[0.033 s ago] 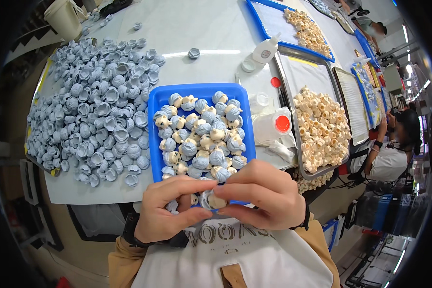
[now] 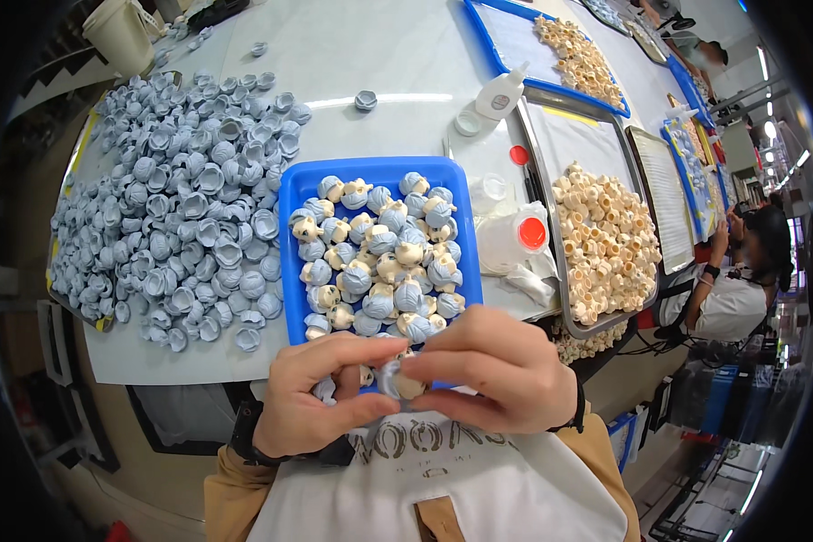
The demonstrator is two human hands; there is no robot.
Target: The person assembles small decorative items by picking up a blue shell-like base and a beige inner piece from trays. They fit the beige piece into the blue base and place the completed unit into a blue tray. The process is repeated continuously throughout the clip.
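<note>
Between my two hands is a small doll head (image 2: 411, 387), part cream face, part pale blue hair. My left hand (image 2: 312, 393) pinches the blue side with thumb and forefinger. From the other side, the fingers and thumb of my right hand (image 2: 501, 375) close on the cream part and hide much of it. Both hands are over the near edge of a blue tray (image 2: 291, 194). Inside that tray lie many doll heads (image 2: 408, 296) with blue hair, turned various ways.
Left of the tray is a big heap of hollow blue hair shells (image 2: 181, 208). To the right, a metal tray (image 2: 560, 262) holds cream face pieces (image 2: 605, 244). A white squeeze bottle (image 2: 499, 93) and a red-topped white container (image 2: 506, 239) stand between. Another person (image 2: 732, 280) sits far right.
The fingers of my right hand have shifted slightly on the doll head, which has turned a little. My left hand stays in nearly the same place.
</note>
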